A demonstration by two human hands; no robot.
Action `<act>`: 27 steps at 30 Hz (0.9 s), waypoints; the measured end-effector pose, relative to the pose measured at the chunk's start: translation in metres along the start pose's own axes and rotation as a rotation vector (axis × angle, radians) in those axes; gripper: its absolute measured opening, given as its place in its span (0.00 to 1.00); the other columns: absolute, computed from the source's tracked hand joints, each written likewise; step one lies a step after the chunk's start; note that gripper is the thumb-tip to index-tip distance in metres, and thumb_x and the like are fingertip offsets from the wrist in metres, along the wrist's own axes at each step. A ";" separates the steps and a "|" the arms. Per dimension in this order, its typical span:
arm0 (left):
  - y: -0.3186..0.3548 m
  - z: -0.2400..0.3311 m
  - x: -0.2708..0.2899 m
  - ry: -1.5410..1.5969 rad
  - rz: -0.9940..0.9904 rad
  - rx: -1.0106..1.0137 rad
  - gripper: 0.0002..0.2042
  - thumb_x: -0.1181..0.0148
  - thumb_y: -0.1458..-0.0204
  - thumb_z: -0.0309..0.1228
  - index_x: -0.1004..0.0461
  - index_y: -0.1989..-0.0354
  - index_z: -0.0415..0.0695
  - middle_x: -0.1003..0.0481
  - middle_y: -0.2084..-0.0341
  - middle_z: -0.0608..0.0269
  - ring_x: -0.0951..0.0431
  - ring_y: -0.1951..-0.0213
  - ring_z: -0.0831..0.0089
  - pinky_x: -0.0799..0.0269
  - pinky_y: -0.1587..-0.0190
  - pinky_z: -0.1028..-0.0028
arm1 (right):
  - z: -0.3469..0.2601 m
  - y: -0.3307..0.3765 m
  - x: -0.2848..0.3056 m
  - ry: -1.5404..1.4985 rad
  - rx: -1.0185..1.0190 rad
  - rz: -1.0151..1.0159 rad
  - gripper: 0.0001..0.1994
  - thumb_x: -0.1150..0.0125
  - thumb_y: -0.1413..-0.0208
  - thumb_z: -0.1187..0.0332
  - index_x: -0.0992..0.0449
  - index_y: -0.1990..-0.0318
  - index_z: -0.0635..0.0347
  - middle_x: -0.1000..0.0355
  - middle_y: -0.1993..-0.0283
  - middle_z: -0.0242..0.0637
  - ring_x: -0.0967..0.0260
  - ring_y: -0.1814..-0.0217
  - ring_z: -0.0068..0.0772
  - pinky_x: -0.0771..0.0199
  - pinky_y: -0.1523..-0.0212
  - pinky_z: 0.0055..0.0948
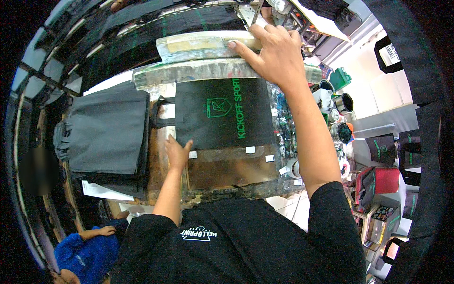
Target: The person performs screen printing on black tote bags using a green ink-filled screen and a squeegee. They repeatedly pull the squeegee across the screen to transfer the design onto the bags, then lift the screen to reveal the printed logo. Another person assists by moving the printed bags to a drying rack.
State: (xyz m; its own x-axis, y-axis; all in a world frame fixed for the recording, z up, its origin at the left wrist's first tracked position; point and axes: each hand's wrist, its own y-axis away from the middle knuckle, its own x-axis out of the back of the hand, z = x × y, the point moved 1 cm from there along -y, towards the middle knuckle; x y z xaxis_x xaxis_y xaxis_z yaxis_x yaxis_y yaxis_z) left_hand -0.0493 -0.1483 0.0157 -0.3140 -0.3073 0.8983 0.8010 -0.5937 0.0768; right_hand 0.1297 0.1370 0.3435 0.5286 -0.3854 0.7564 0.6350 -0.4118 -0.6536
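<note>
A black fabric bag [198, 125] with a green crest and green lettering lies flat on a brown board [222, 173], its handle loop pointing left. By its near left corner is my left hand [176, 154], fingers apart and holding nothing; whether the thumb touches the bag I cannot tell. Beyond the bag, a stained printing-screen frame [189, 72] is seen edge-on. Just above this edge is a pale, paint-smeared squeegee [203, 46]. My right hand [276, 52] is closed over its right end, thumb along its face. Whether those fingers also grip the frame is hidden.
A thick stack of black bags [109, 128] lies to the left. Paint cans [343, 102] and a green container [340, 79] crowd the right side. Small white tabs [250, 150] dot the board. A person in a blue top [87, 251] is at lower left.
</note>
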 end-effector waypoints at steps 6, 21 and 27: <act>-0.005 0.003 -0.008 0.094 -0.150 0.087 0.32 0.25 0.50 0.42 0.30 0.45 0.30 0.23 0.54 0.32 0.23 0.48 0.37 0.28 0.43 0.50 | 0.004 -0.014 -0.001 0.010 -0.021 -0.011 0.31 0.42 0.40 0.34 0.18 0.56 0.57 0.21 0.61 0.43 0.24 0.52 0.47 0.37 0.49 0.47; -0.045 0.067 0.251 0.820 -0.023 -0.104 0.13 0.34 0.38 0.32 0.19 0.53 0.35 0.18 0.66 0.65 0.20 0.66 0.80 0.25 0.65 0.77 | 0.007 -0.013 -0.003 0.003 -0.001 0.002 0.30 0.44 0.38 0.35 0.22 0.61 0.58 0.22 0.62 0.45 0.25 0.53 0.50 0.36 0.52 0.49; -0.008 -0.095 0.365 0.965 0.213 0.121 0.13 0.32 0.40 0.30 0.21 0.50 0.39 0.18 0.62 0.68 0.18 0.65 0.79 0.24 0.64 0.78 | -0.002 -0.011 0.006 -0.021 -0.038 -0.073 0.31 0.44 0.38 0.35 0.18 0.56 0.59 0.21 0.61 0.48 0.25 0.50 0.48 0.37 0.47 0.50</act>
State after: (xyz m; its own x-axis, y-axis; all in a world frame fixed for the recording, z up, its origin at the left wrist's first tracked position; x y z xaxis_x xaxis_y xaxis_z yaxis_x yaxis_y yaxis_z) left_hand -0.2187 -0.3260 0.3022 -0.3947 -0.9037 0.1658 0.9185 -0.3927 0.0465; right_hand 0.1244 0.1375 0.3552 0.4932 -0.3360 0.8024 0.6508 -0.4697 -0.5966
